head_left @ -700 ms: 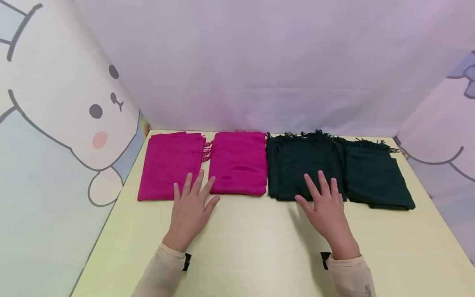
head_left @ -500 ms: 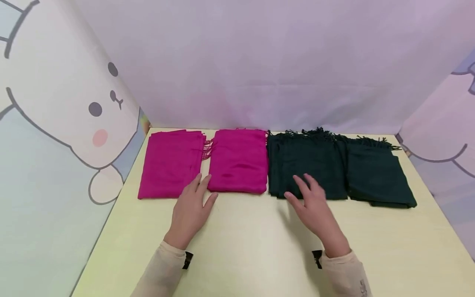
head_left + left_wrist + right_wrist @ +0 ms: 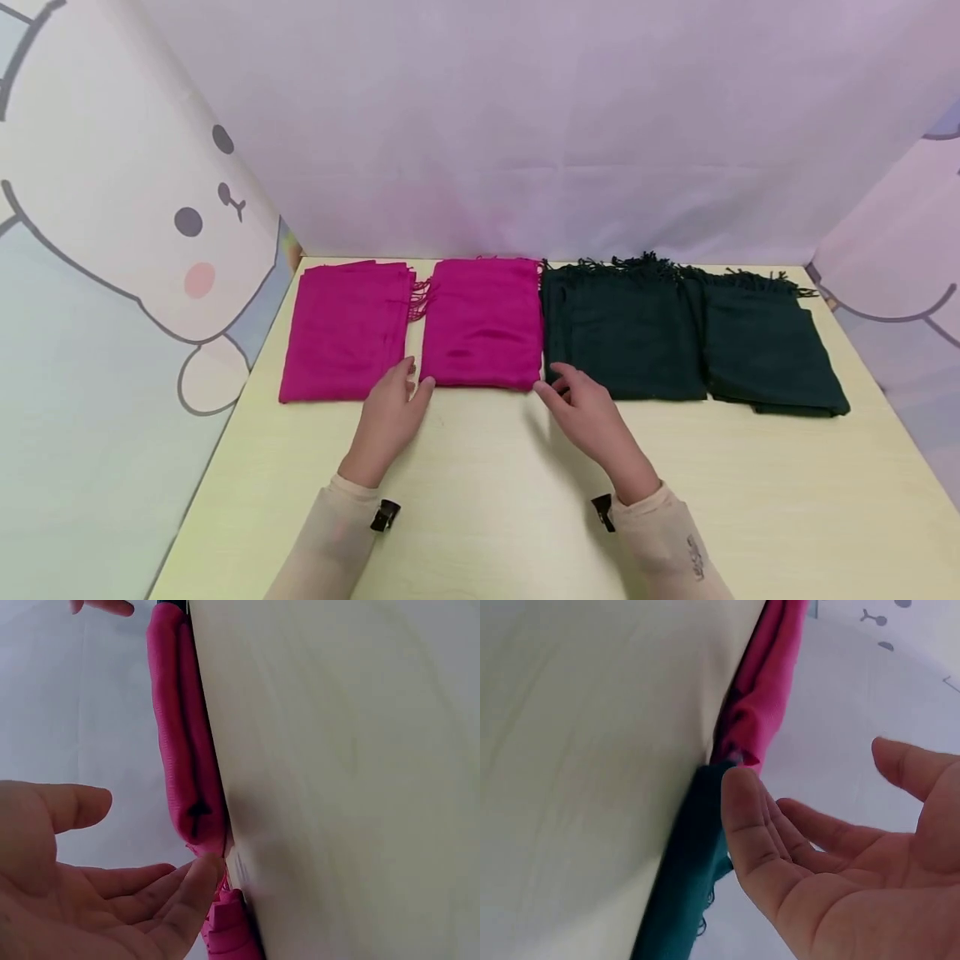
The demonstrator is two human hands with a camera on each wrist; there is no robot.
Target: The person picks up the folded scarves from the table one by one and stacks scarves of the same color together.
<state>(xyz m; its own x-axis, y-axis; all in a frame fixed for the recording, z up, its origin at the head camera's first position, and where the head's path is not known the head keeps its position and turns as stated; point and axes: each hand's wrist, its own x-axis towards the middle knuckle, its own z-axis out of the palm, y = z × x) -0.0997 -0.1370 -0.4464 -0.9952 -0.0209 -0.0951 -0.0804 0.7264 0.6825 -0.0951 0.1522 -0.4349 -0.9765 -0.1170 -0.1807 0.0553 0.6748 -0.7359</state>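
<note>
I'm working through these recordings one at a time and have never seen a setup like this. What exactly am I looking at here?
There is no machine here, just a person's bare left hand and right hand. The wide picture comes from a camera worn on the head, looking forward and down. The two close, slanted ones come from wrist cameras, each watching its own hand.

On the pale table lie four folded cloths, left to right: outer magenta cloth, inner magenta cloth, inner green cloth and outer green cloth.

The left hand is near the gap between the magenta cloths, the right where magenta meets green. Neither grips anything.
</note>
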